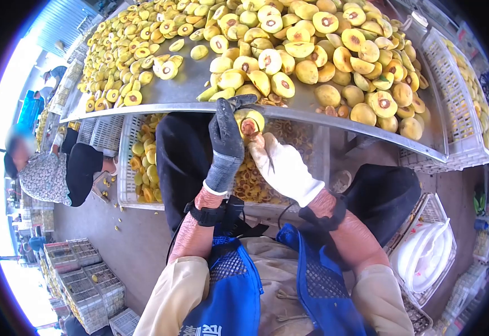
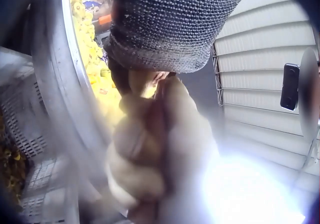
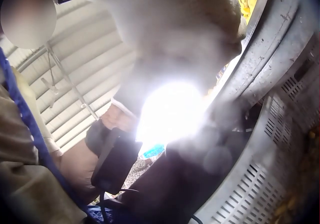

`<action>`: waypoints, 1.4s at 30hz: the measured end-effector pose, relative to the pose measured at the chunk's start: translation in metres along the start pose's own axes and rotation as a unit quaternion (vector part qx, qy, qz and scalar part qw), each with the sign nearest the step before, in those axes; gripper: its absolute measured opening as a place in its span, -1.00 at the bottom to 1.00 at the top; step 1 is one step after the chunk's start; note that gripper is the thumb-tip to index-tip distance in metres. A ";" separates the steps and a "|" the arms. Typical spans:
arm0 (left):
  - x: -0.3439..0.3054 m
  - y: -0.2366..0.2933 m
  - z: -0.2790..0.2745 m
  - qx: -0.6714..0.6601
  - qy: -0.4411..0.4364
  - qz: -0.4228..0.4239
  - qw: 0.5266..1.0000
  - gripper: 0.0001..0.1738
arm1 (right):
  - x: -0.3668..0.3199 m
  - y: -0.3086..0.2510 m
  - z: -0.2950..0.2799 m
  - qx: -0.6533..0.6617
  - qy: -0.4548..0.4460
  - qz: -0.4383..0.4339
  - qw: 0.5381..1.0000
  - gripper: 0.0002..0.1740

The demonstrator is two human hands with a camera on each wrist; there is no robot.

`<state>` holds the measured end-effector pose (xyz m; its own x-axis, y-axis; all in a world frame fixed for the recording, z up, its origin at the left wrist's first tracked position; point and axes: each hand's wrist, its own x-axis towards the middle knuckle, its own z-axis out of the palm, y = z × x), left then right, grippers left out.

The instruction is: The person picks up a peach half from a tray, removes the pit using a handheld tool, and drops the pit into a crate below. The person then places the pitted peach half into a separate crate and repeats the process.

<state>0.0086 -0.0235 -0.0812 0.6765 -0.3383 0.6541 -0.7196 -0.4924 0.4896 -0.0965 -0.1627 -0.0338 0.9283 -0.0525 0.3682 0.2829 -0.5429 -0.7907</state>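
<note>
In the head view the left hand (image 1: 226, 134), in a dark grey glove, holds a halved yellow fruit (image 1: 251, 124) just below the metal table's edge (image 1: 188, 107). The fruit's cut face, with a reddish-brown centre, is turned up. The right hand (image 1: 283, 168), in a white glove, has its fingers bent against the lower side of that fruit; whether a tool is in it cannot be told. In the left wrist view the white glove (image 2: 185, 129) is blurred beyond the dark knitted cuff (image 2: 160, 29). Glare covers much of the right wrist view, where the white glove (image 3: 175, 19) fills the top.
Heaps of halved fruit (image 1: 334, 45) lie on the metal table. Beneath it stand a white crate of fruit (image 1: 129, 168) and a container of reddish-brown bits (image 1: 255, 182). At the right is a crate with a white tub (image 1: 423, 252). Another person (image 1: 45, 173) sits at the left.
</note>
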 end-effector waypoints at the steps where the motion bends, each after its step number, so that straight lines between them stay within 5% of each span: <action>1: -0.004 -0.006 0.000 0.036 0.008 0.020 0.999 -0.38 | -0.001 0.001 0.000 -0.003 -0.009 -0.010 1.000 -0.69; 8: 0.013 0.024 -0.041 -0.131 -0.055 0.004 0.990 -0.60 | -0.006 0.009 0.001 0.101 -0.106 -0.038 0.989 -0.60; 10: 0.015 0.018 -0.049 -0.094 -0.085 0.034 0.991 -0.61 | -0.003 -0.012 -0.009 0.257 -0.199 0.109 0.940 -0.51; 11: 0.016 0.016 -0.051 -0.183 -0.094 -0.033 0.978 -0.58 | -0.001 -0.023 -0.013 0.329 -0.240 0.181 0.895 -0.46; 15: 0.035 0.014 -0.055 -0.519 -0.117 -0.270 0.802 -0.36 | 0.005 -0.045 -0.008 0.423 -0.240 0.310 0.817 -0.42; 18: 0.033 0.043 -0.059 -0.537 0.055 -0.208 0.816 -0.61 | 0.006 -0.054 0.003 0.547 -0.197 0.350 0.734 -0.41; 19: 0.030 0.052 -0.058 -0.215 0.109 -0.092 0.966 -0.59 | 0.006 -0.059 0.006 0.580 -0.183 0.344 0.716 -0.41; 22: 0.014 0.029 -0.055 -0.268 0.134 -0.129 0.945 -0.67 | 0.002 -0.078 0.011 0.445 -0.169 0.339 0.812 -0.43; 23: 0.008 0.020 -0.061 -0.105 0.080 -0.069 0.989 -0.70 | -0.001 -0.084 0.010 0.419 -0.182 0.325 0.828 -0.49; 26: -0.001 0.010 -0.054 -0.168 0.129 -0.105 0.972 -0.69 | -0.008 -0.093 0.020 0.315 -0.169 0.312 0.880 -0.55; 27: -0.001 0.017 -0.057 -0.345 0.128 -0.200 0.908 -0.68 | -0.009 -0.096 0.024 0.296 -0.160 0.279 0.899 -0.59; 32: -0.006 0.017 -0.079 -0.230 0.179 -0.080 0.953 -0.63 | -0.007 -0.128 0.020 0.363 -0.204 0.359 0.835 -0.53; 37: -0.003 0.035 -0.096 -0.393 0.237 -0.217 0.861 -0.63 | 0.001 -0.141 0.028 0.291 -0.231 0.354 0.858 -0.42; 42: -0.007 0.035 -0.103 -0.433 0.250 -0.239 0.832 -0.63 | 0.003 -0.144 0.032 0.380 -0.245 0.396 0.799 -0.43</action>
<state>-0.0371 0.0445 -0.0087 0.9239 0.2129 0.3179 -0.3767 0.3617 0.8528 -0.1265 -0.0580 0.0658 0.8187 0.3086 -0.4843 -0.5490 0.1735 -0.8176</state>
